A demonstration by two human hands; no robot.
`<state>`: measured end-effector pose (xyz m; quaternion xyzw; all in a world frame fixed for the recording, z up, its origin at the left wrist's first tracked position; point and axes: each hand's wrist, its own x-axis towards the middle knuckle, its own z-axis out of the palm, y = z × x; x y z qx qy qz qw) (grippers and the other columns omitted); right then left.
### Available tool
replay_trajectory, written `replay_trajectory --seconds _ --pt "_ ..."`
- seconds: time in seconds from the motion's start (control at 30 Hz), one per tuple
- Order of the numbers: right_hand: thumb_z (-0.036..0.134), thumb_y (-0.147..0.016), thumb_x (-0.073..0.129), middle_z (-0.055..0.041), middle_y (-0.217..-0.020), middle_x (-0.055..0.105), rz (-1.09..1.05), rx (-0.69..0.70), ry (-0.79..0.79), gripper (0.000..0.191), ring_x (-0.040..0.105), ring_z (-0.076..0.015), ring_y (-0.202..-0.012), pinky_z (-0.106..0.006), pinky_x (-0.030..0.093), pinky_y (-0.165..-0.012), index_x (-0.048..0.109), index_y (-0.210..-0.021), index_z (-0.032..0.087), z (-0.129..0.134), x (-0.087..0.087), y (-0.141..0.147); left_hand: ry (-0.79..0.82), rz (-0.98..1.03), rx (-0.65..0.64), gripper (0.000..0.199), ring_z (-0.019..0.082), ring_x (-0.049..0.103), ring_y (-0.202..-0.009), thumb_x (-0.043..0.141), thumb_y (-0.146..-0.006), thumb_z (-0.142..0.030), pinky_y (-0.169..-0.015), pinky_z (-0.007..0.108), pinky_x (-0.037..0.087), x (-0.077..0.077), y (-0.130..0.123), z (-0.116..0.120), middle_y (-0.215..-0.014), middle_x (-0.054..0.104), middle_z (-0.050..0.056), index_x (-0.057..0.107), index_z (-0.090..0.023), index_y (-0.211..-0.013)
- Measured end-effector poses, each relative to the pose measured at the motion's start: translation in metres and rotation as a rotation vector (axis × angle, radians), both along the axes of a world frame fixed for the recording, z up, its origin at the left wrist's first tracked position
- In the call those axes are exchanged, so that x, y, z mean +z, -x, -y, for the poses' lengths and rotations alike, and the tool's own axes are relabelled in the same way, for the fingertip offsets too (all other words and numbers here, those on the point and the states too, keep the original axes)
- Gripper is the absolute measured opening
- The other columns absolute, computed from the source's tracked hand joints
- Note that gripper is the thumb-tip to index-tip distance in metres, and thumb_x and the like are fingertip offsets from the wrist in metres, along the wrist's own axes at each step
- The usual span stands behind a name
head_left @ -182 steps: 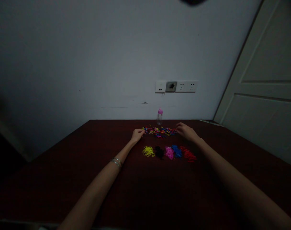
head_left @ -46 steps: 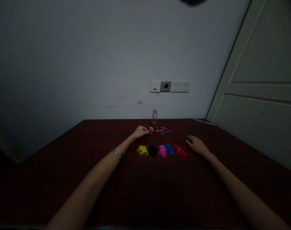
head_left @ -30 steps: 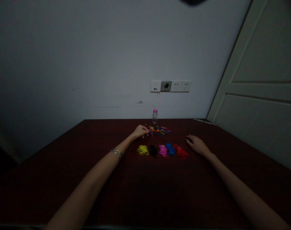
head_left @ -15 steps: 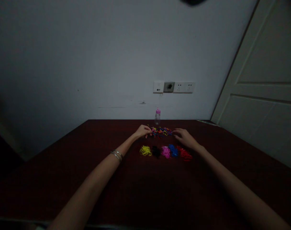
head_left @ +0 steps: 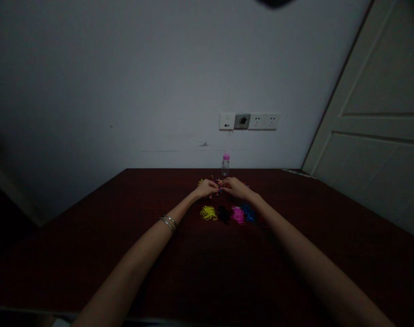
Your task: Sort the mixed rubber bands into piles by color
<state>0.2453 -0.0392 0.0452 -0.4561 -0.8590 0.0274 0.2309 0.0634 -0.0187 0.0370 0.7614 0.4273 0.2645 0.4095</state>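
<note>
Two hands [head_left: 207, 188] [head_left: 236, 187]: fingers curled at mixed bands [head_left: 220, 182]; grip unclear.
Single-colour piles [head_left: 208, 213] [head_left: 224, 214] [head_left: 238, 215] [head_left: 248, 213]: set nearer, likely keeping colours distinct.

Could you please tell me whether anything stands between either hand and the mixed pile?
Nothing visible does: the fingertips of the left hand and right hand are at the mixed pile. The bottle stands beyond it, and the pink pile lies nearer the camera.

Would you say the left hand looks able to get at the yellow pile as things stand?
Probably yes: the yellow pile lies uncovered on the near side of the left hand, with nothing visible between them.
</note>
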Motion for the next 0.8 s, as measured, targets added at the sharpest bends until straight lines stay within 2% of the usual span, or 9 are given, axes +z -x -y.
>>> replay_trajectory --seconds 0.43,0.63,0.8 --pt "0.026 -0.080 0.055 -0.0062 -0.090 0.065 0.068 0.011 0.014 0.015 0.057 -0.0178 -0.088 -0.027 0.041 -0.079 0.068 -0.079 0.019 -0.006 0.001 -0.003 0.005 -0.013 -0.007 0.012 0.003 0.043 -0.035 0.057 -0.070 -0.015 -0.036 0.015 0.030 0.002 -0.004 0.004 -0.058 0.061 -0.001 0.067 -0.010 -0.073" --pt "0.028 -0.079 0.056 -0.0066 -0.088 0.066 -0.016 0.008 -0.002 0.016 0.058 -0.0185 -0.087 -0.027 0.041 -0.080 0.069 -0.078 0.018 -0.002 0.008 -0.015 -0.026 -0.006 0.023 0.023 0.003 0.037 -0.035 0.060 -0.072 -0.029 -0.036 0.017 0.028 0.000 0.005 -0.002 -0.055 0.060 -0.001 0.069 -0.010 -0.083" --pt "0.031 -0.079 0.057 -0.0065 -0.088 0.066 -0.095 0.002 -0.021 0.018 0.059 -0.0183 -0.084 -0.028 0.042 -0.078 0.069 -0.078 0.018 0.006 0.011 -0.033 -0.063 0.018 0.111 0.033 0.004 0.035 -0.035 0.060 -0.072 -0.039 -0.036 0.018 0.025 -0.014 0.024 -0.018 -0.053 0.058 0.000 0.069 -0.009 -0.082"
